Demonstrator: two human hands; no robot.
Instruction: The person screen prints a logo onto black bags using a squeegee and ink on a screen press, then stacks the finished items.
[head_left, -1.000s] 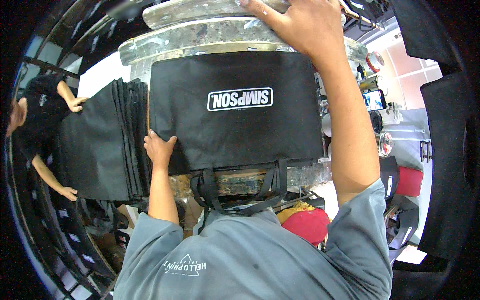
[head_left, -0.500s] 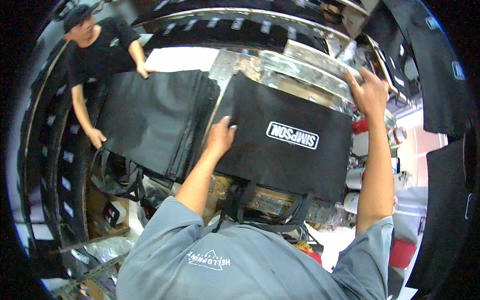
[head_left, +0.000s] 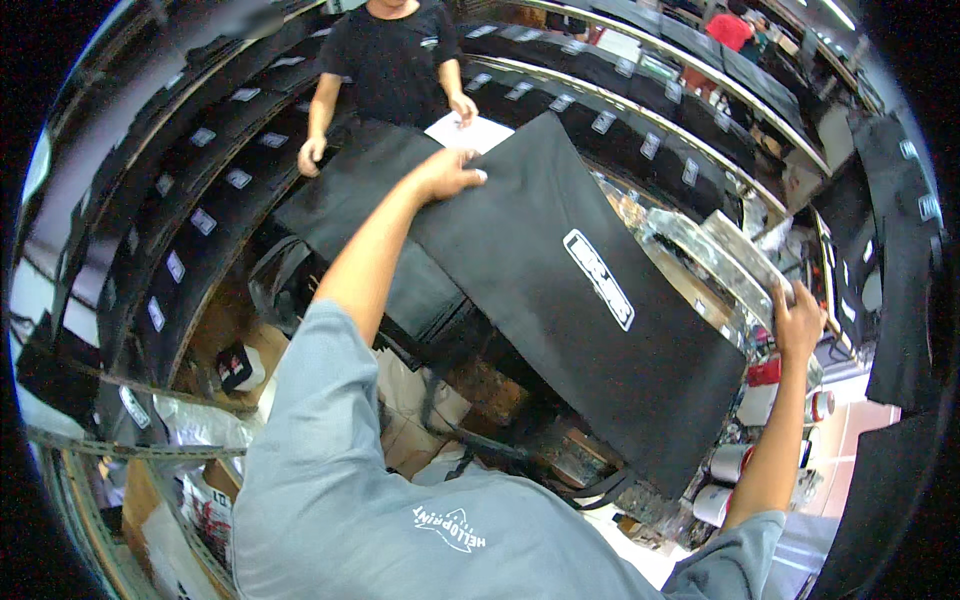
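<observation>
A large black fabric bag (head_left: 590, 330) with a white printed label hangs slantwise across the middle, its straps toward my body. My left hand (head_left: 447, 177) pinches its upper left part, thumb on top. That end is raised over a stack of plain black bags (head_left: 345, 195). The bag's far right corner droops beside my right forearm. At the right, my right hand (head_left: 798, 318) is closed round the near end of a grey, paint-smeared frame (head_left: 735, 262), tilted up beyond the bag.
A person in a black shirt (head_left: 390, 65) stands across the stack, hands near its far edge. Racks of black labelled bags (head_left: 235, 180) curve along the left and back. Paint tubs (head_left: 728, 462) crowd the right. A metal shelf (head_left: 130, 445) stands at lower left.
My left hand has lifted the printed bag and carried it left over the stack. My view has turned left, and the right hand stays at the frame. The person's hands have left the stack's sides.
</observation>
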